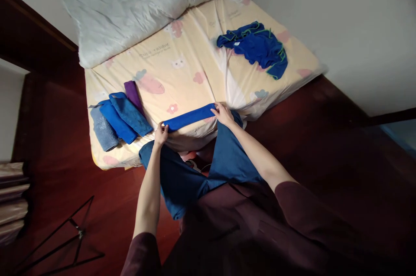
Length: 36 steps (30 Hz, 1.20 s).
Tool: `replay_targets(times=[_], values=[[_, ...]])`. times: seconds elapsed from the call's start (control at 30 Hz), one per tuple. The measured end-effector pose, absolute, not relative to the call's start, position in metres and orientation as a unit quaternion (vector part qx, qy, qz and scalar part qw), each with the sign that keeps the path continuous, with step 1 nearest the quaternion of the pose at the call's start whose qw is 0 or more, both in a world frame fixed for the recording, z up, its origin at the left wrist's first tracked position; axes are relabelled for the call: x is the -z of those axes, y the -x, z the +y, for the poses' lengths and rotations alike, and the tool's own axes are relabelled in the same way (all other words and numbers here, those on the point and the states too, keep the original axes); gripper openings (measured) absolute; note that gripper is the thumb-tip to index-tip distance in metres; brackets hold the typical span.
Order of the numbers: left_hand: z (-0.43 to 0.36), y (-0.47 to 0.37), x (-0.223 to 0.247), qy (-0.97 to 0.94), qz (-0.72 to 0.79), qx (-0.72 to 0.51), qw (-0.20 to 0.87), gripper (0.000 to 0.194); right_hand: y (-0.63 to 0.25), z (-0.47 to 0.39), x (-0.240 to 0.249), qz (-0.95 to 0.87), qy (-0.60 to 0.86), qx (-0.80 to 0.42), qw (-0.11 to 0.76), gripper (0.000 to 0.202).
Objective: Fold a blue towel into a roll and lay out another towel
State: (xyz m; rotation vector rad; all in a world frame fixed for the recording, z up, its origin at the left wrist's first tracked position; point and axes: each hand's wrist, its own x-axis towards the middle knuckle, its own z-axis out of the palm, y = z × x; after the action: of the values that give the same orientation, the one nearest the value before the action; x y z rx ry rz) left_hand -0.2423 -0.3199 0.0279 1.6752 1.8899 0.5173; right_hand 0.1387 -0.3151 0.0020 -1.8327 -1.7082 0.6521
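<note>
A blue towel point(190, 118), folded into a long narrow strip, lies along the near edge of the bed. My left hand point(161, 133) pinches its left end between thumb and fingers. At the other end, my right hand point(222, 114) grips the strip the same way. Left of my left hand lie several folded cloths side by side: a grey-blue towel point(104, 128), a bright blue towel point(117, 122), a darker blue towel point(131, 115) and a purple cloth point(134, 96) partly under it.
Crumpled blue cloths with green edging point(260, 48) lie on the bed's right side. A large white pillow or quilt point(139, 7) covers the far end of the patterned bed sheet point(185, 61). On the dark red floor, a black folding stand point(78, 232) stands at lower left, near a striped curtain point(13, 202).
</note>
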Motion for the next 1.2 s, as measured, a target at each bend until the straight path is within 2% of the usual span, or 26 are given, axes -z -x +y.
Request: replay_targets(times=[0.2, 0.7, 0.9, 1.03, 1.2], values=[[-0.314, 0.241, -0.023, -0.605, 0.731, -0.161, 0.272, 0.042, -0.133, -0.312, -0.005, -0.611, 0.717, -0.236, 0.239, 0.047], [-0.317, 0.233, -0.027, -0.596, 0.739, -0.190, 0.251, 0.037, -0.132, -0.311, -0.001, -0.614, 0.711, -0.234, 0.251, 0.043], [-0.338, 0.227, -0.031, -0.689, 0.662, -0.280, 0.094, 0.047, -0.130, -0.319, -0.010, -0.684, 0.662, -0.127, 0.280, 0.046], [-0.351, 0.216, -0.026, -0.784, 0.577, -0.202, 0.110, 0.056, -0.125, -0.326, -0.014, -0.789, 0.553, -0.114, 0.243, 0.052], [-0.360, 0.210, -0.018, -0.791, 0.592, -0.070, 0.141, 0.068, -0.123, -0.325, -0.005, -0.836, 0.489, -0.147, 0.203, 0.050]])
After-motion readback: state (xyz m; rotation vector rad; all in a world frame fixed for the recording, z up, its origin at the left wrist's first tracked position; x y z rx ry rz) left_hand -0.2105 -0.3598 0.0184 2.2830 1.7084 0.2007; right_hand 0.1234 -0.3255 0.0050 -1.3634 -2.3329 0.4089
